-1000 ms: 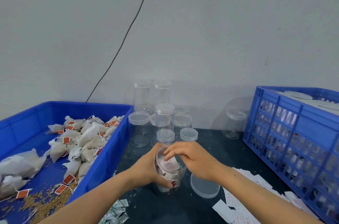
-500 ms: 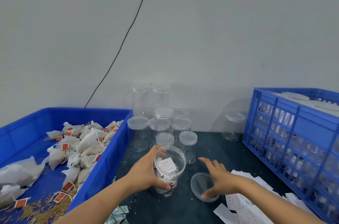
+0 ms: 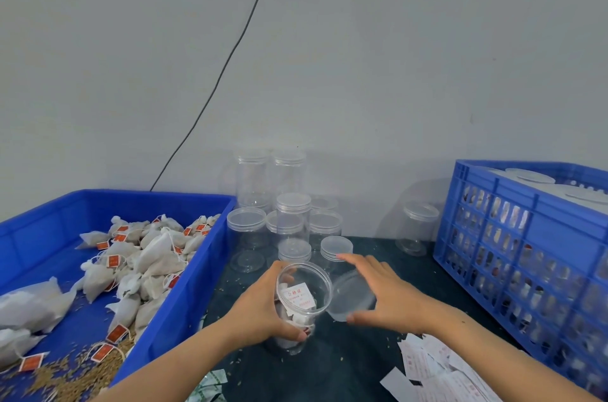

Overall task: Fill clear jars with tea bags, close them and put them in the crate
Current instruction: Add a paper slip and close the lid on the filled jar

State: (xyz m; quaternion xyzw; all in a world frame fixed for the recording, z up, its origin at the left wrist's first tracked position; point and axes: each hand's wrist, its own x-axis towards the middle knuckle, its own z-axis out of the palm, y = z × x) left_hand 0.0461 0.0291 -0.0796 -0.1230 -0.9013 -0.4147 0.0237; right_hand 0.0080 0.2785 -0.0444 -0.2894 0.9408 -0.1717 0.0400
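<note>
A clear jar (image 3: 301, 309) stands open on the dark table, with tea bags and a white paper slip inside. My left hand (image 3: 263, 313) grips its side, thumb low on the front. My right hand (image 3: 385, 299) holds a round translucent lid (image 3: 350, 296) just right of the jar's mouth, tilted, pinched between thumb and fingers. The lid's edge is close to the jar's rim; I cannot tell if they touch. A blue slotted crate (image 3: 526, 237) with closed jars inside stands at the right.
A blue bin (image 3: 184, 270) of white tea bags (image 3: 148, 257) with red tags and loose grain sits at the left. Several empty lidded jars (image 3: 292, 220) cluster behind my hands; one more jar (image 3: 418, 227) stands near the crate. Paper slips (image 3: 431, 372) lie at the front right.
My right hand left the jar's mouth, reached to the lid lying on the table at the right, picked it up and brought it beside the jar. My left hand kept holding the jar.
</note>
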